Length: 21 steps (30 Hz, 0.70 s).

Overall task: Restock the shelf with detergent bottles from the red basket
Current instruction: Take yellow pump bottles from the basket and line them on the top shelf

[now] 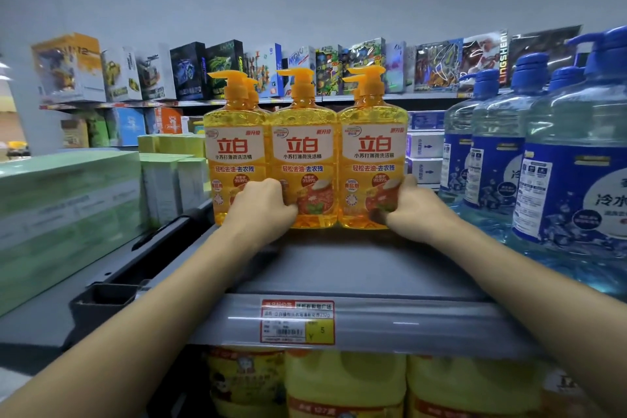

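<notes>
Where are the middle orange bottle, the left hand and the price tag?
middle orange bottle (303, 146), head view, on its front label.
left hand (264, 205), head view, on the back of the hand.
price tag (297, 322), head view, on its centre.

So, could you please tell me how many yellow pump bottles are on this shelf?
5: front left bottle, middle bottle, right bottle; two rear pumps behind left and right. More may be hidden.

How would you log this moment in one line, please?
left hand: touches middle bottle, grip unclear | right hand: grips right bottle
</notes>
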Each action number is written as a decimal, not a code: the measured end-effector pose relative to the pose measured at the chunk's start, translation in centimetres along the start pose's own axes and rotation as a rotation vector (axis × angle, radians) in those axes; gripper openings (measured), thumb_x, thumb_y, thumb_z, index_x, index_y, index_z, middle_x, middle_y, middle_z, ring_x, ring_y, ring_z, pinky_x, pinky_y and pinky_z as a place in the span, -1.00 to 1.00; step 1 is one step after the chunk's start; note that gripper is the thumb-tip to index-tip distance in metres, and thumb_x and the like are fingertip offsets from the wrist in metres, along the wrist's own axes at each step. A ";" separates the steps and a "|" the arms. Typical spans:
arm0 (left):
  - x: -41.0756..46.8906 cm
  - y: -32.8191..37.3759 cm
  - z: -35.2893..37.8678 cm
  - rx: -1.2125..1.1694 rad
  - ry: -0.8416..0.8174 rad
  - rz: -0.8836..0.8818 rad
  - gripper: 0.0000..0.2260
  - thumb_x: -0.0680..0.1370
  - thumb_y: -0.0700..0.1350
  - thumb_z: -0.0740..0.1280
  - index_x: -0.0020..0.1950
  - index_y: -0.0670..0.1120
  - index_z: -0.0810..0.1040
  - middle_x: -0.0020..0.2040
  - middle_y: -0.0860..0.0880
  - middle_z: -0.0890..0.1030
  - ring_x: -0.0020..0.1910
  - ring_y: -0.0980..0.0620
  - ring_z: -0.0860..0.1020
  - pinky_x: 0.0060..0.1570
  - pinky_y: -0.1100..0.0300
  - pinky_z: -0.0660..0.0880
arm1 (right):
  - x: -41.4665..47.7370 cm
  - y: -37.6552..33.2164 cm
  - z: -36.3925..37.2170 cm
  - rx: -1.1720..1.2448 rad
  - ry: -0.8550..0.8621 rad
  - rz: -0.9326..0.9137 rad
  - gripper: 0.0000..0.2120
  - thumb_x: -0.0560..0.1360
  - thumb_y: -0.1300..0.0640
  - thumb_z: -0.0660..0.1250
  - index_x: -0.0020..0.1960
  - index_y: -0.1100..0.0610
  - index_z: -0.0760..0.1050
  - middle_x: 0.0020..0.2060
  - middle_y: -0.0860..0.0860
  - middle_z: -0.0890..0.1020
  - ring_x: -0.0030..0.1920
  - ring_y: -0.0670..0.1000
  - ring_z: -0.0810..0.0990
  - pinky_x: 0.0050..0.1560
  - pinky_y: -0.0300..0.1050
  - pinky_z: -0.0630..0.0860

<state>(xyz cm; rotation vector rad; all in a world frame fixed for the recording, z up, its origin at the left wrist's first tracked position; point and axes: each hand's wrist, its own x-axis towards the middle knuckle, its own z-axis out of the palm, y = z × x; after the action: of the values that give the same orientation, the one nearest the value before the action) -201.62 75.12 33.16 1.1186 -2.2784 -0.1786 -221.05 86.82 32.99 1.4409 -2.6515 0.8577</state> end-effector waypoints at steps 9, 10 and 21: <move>-2.3 -7.8 -6.3 -0.100 0.027 -0.186 -0.76 0.55 0.05 0.37 0.12 -0.05 0.61 0.03 -0.06 0.67 0.02 -0.05 0.60 0.04 0.09 0.53 | -4.6 -7.2 -1.4 -0.209 -0.032 -0.164 -0.68 0.58 -0.13 0.32 -0.20 0.07 0.44 -0.29 -0.01 0.53 -0.26 -0.01 0.54 -0.27 -0.11 0.47; -2.2 -8.4 -6.0 -0.120 0.006 -0.208 -0.77 0.55 0.04 0.37 0.13 -0.05 0.58 0.06 -0.08 0.66 0.04 -0.07 0.60 0.07 0.06 0.54 | -4.2 -8.1 -0.2 -0.225 -0.081 -0.170 -0.70 0.59 -0.13 0.32 -0.16 0.08 0.44 -0.27 -0.03 0.52 -0.23 -0.01 0.55 -0.21 -0.09 0.52; -1.4 -10.0 -3.2 -0.212 -0.291 -0.124 -0.44 0.61 0.00 0.25 0.55 0.03 0.09 0.40 -0.05 0.48 0.34 -0.10 0.47 0.24 0.10 0.39 | -1.4 -10.2 4.2 -0.403 0.035 -0.075 -0.72 0.60 -0.04 0.26 0.20 0.12 0.50 0.00 0.09 0.53 0.10 0.19 0.58 0.01 0.01 0.53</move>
<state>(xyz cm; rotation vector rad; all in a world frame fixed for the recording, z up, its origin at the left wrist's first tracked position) -192.32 70.23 31.56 1.1836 -2.3699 -0.6547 -211.31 81.57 33.79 1.3916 -2.5284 0.3108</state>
